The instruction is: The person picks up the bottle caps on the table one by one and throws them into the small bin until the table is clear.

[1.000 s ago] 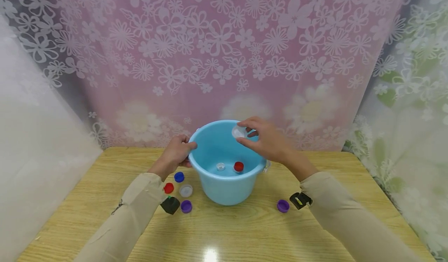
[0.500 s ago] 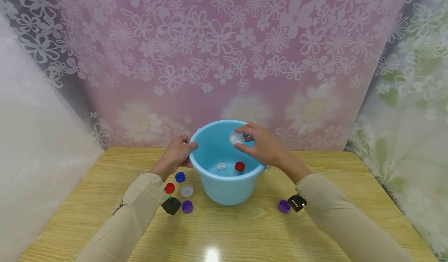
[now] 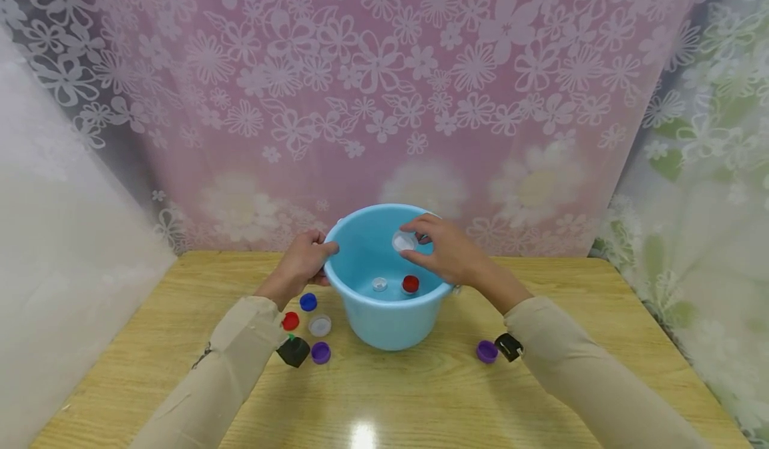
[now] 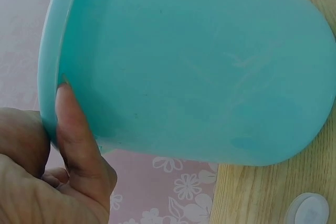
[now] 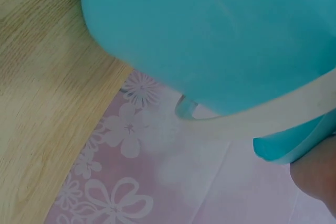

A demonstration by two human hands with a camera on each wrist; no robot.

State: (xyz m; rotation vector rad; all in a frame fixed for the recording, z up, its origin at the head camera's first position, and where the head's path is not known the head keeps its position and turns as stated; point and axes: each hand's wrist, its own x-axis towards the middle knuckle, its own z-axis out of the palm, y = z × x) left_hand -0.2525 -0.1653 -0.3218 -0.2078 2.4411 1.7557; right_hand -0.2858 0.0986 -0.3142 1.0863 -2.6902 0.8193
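Observation:
A light blue bucket [image 3: 390,325] stands on the wooden table. My left hand [image 3: 303,260] grips its left rim, and the left wrist view shows a finger or thumb [image 4: 76,129] hooked over the lip. Over the bucket's mouth, my right hand [image 3: 453,252] pinches a whitish, translucent bottle cap [image 3: 403,241] between thumb and fingers. On the bucket's floor lie a clear cap [image 3: 379,284] and a red cap [image 3: 410,283]. In the right wrist view the bucket and its white handle [image 5: 262,114] hide most of that hand.
Left of the bucket lie a blue cap [image 3: 308,302], a red cap [image 3: 291,321], a white cap [image 3: 320,325] and a purple cap [image 3: 321,352]. Another purple cap [image 3: 487,351] is at the right, near the right wrist camera [image 3: 509,347]. A pink floral curtain [image 3: 384,89] hangs behind.
My right hand has moved down and slightly left with the whitish cap, lower into the bucket's mouth. The left hand keeps its place on the rim.

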